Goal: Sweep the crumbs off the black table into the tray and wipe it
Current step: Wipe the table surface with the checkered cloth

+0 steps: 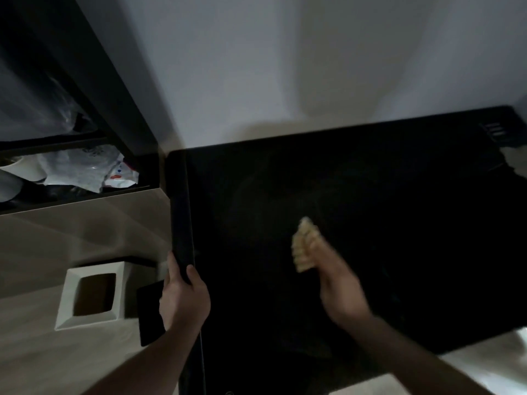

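With our left hand (184, 299) clamped on the near end of a long black tray (181, 212) held along the left edge of the black table (385, 195), we close our right hand (340, 292) on a pale-bristled brush (305, 245) blurred above the tabletop, crumbs not discernible.

Crumbs on black table (370, 195) too dark/small to tell; brush (305, 243) blurred.
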Tool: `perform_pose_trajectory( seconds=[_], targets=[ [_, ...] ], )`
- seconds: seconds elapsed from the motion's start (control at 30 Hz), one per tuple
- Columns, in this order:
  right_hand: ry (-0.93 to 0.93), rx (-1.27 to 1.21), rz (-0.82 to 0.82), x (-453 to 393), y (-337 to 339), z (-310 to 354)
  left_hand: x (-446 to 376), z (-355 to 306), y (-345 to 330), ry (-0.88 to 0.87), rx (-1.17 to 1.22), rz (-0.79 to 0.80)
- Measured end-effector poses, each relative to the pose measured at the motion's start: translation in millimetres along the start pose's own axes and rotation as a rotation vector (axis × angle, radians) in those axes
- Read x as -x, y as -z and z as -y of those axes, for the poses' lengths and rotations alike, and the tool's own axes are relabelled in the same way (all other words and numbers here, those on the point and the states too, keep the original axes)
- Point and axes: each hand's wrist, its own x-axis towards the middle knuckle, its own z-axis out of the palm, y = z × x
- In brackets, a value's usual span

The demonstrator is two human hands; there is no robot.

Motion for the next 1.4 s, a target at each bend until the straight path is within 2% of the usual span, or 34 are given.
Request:
perform_pose_trajectory(
  seconds=[0.07, 0.1, 0.2, 0.3, 0.43, 0.6, 0.7, 0.77, 0.83, 0.97, 1.0, 1.1, 1.13, 1.2, 1.27, 1.4],
  targets=[
    [-0.118, 0.206, -0.184, -26.4, 36.4, -55.2, 0.1, -0.9, -0.7, 0.004, 0.003, 0.006],
    [-0.167, 0.327, -0.204, -37.5, 53.0, -80.0, -0.2, -1.3, -1.2, 0.01, 0.002, 0.005],
    [-0.455, 0.58, -0.148, -54.2, 67.9, -123.7, -1.7, -1.7, -1.7, 0.035, -0.003, 0.011],
    [-0.603, 0.627, -0.157, -76.8, 38.3, -110.6, -2.0, -1.2, -2.0, 0.036, -0.004, 0.017],
    [-0.441, 0.632, -0.1, -117.6, -11.7, -72.3, -1.0, -1.6, -3.4, 0.029, -0.004, 0.007],
    [0.106, 0.507, 0.143, -79.2, -101.4, -8.6, -0.2, -0.5, -2.4, 0.014, 0.005, 0.012],
    [0.265, 0.445, 0.386, -60.8, -113.8, 7.2, -0.2, -1.2, -1.2, 0.018, -0.011, 0.008],
    [0.317, 0.34, 0.366, -65.3, -104.4, 5.3, 0.3, -1.5, -0.3, 0.022, -0.004, 0.018],
    [0.284, 0.175, 0.18, -84.4, -80.3, -1.7, 0.1, -2.5, 0.0, 0.033, 0.004, 0.024],
    [0.022, 0.314, -0.186, -162.8, -6.2, -59.1, -0.9, -5.0, -2.0, 0.04, -0.01, 0.006],
    [-0.072, 0.385, -0.215, -182.6, 10.1, -76.4, -1.2, -4.7, -2.4, 0.042, -0.016, 0.0],
    [-0.463, 0.585, -0.121, -216.2, 24.7, -100.4, -4.1, -3.5, -3.9, 0.046, -0.025, -0.007],
    [-0.517, 0.616, -0.119, -220.8, 19.4, -99.1, -5.0, -4.0, -4.5, 0.046, -0.023, -0.008],
    [-0.498, 0.663, -0.145, -233.5, -4.3, -85.8, -7.1, -3.1, -6.3, 0.038, -0.032, -0.021],
    [-0.402, 0.671, -0.101, -246.8, -38.8, -63.6, -8.6, -3.3, -7.9, 0.036, -0.046, -0.035],
    [-0.049, 0.665, 0.036, -219.7, -116.2, -7.5, -8.4, -1.6, -8.5, 0.038, -0.039, -0.044]
  ],
)
